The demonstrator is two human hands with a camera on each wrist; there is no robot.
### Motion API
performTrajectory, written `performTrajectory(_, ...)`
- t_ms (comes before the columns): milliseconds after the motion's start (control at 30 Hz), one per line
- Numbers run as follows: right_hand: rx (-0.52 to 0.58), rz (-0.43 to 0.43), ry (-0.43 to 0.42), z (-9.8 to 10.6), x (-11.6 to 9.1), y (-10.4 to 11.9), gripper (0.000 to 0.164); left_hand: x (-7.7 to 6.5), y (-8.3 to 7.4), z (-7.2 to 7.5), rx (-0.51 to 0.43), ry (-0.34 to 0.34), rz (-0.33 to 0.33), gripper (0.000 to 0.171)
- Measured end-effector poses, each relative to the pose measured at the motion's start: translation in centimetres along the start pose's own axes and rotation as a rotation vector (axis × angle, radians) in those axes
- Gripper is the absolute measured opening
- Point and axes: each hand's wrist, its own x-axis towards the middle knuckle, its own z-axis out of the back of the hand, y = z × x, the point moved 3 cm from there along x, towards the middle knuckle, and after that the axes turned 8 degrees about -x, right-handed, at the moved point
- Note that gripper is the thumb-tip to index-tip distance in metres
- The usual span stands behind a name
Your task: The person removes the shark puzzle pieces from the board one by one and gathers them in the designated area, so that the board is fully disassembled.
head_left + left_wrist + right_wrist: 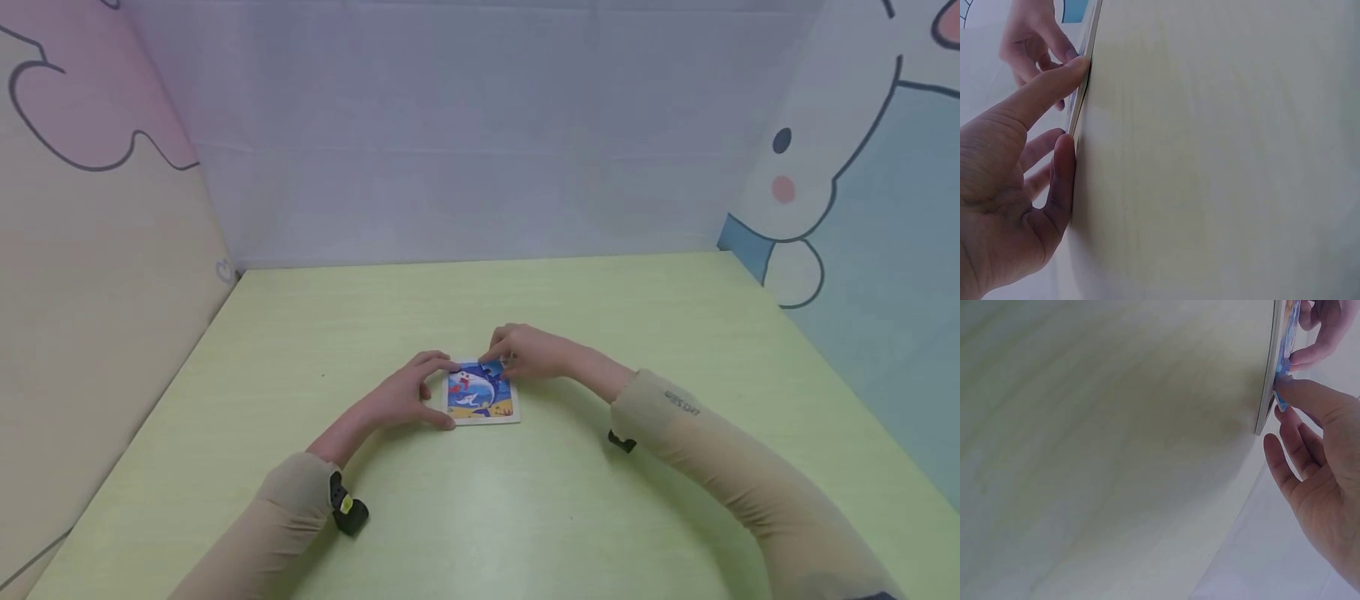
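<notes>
A small square jigsaw puzzle [471,398] with a sea picture and a pale frame lies near the middle of the table. Along its left side my left hand [401,393] holds the frame, thumb at the near left corner and index finger at the far left. At the far right corner my right hand [534,352] pinches a blue puzzle piece [492,367] between thumb and fingers. In the right wrist view, this puzzle piece [1281,404] sits tilted, slightly raised from the board. Fingers partly cover its outline.
The pale yellow-green table [480,517] extends around the puzzle on all sides. A plain light wall panel [480,142] stands along its far edge, with cartoon-printed panels at left and right. A black wrist device [348,510] hangs by the left sleeve.
</notes>
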Motion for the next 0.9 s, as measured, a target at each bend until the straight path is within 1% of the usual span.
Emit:
performTrajectory(133, -0.059, 0.016, 0.017, -0.1, 0.2, -0.1, 0.039, 0.1, 0.0, 0.0, 0.026, -0.002, -0.018, 0.085)
performTrajectory(267, -0.114, 0.015, 0.028, -0.3, 0.5, -0.2, 0.040, 0.2, 0.1, 0.2, 0.044, 0.022, -0.033, 0.086)
performTrajectory(400, -0.144, 0.018, -0.007, -0.4, 0.1, -0.2, 0.039, 0.2, 0.2, 0.4, 0.044, 0.055, -0.037, 0.088)
performTrajectory(500, -0.153, 0.024, -0.039, -0.5, -0.1, -0.6, 0.038, 0.2, 0.2, 0.4, 0.037, 0.056, -0.032, 0.088)
performTrajectory(600, -0.132, -0.002, -0.062, -0.5, -0.5, -1.5, 0.039, 0.2, 0.1, 0.3, 0.035, 0.050, -0.026, 0.087)
performTrajectory(700, -0.081, -0.043, -0.090, -0.6, -1.0, -2.9, 0.039, 0.2, 0.0, 0.3, 0.033, 0.047, -0.023, 0.087)
performTrajectory(900, -0.043, -0.091, -0.134, -0.7, -2.9, -5.9, 0.040, 0.2, 0.1, 0.2, 0.020, 0.051, -0.021, 0.088)
